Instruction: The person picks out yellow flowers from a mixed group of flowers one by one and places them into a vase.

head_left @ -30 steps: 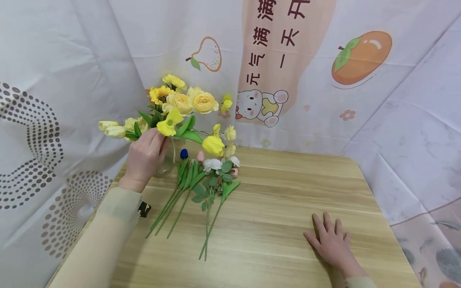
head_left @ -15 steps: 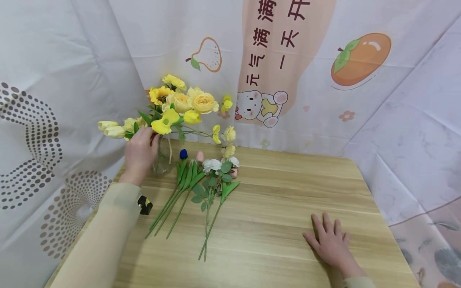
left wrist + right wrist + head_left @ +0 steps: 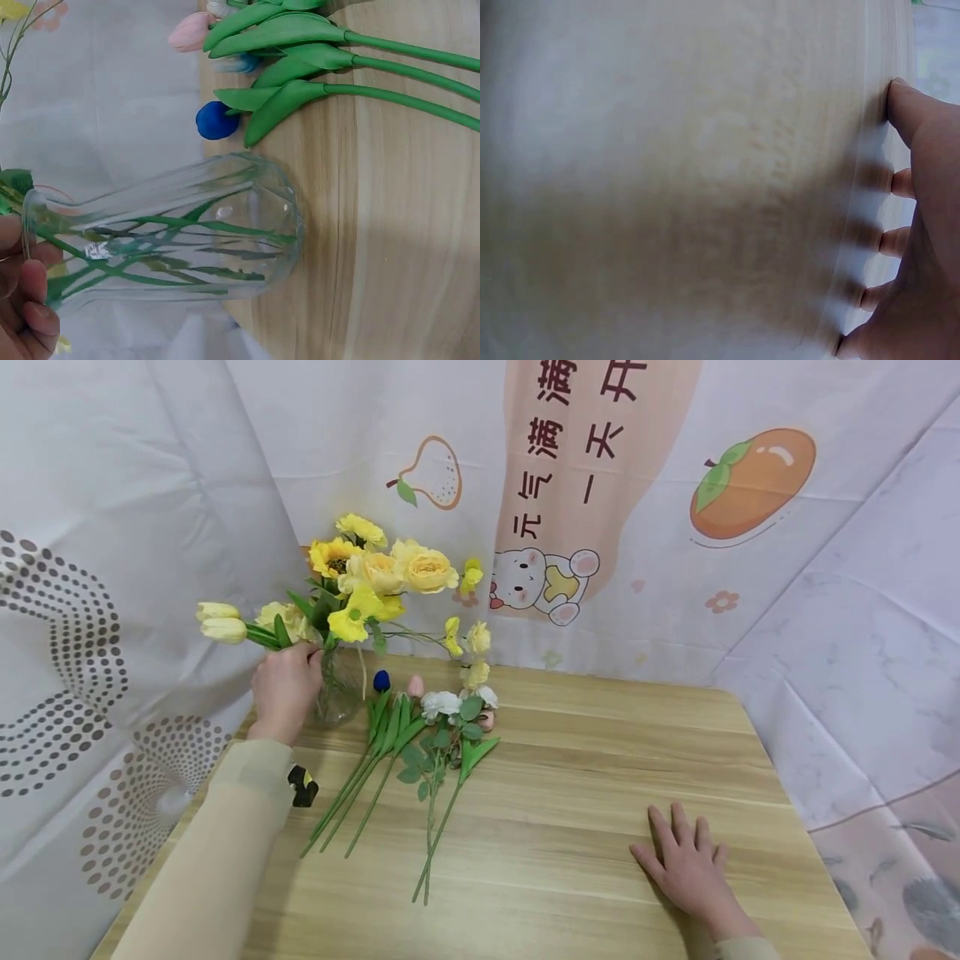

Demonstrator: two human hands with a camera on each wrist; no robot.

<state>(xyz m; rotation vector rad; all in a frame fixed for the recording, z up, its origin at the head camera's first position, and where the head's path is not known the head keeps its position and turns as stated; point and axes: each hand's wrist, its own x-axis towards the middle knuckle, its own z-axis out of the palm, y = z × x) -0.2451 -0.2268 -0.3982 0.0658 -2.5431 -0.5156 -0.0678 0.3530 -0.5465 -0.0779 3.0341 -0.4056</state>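
A clear glass vase (image 3: 339,693) stands upright at the table's back left, holding several yellow artificial flowers (image 3: 375,572). My left hand (image 3: 287,687) grips it at the neck, with fingers (image 3: 41,319) curled at the rim in the left wrist view. Green stems (image 3: 180,221) cross inside the glass. Just above the hand, pale yellow tulips (image 3: 223,628) lean out to the left. My right hand (image 3: 692,868) rests on the table at the right, fingers spread and holding nothing; its fingertips touch the wood in the right wrist view.
Right of the vase lie a blue tulip (image 3: 382,681), a pink tulip (image 3: 416,686) and a white flower stem (image 3: 441,703) with leaves. A small black object (image 3: 302,787) is by the left sleeve. Printed curtains (image 3: 637,635) border the wooden table (image 3: 570,777).
My left hand has shifted slightly left and down at the vase's neck. A yellow tulip has swung from the lower right up behind the poppy; the pale tulips moved left. The right hand stayed still.
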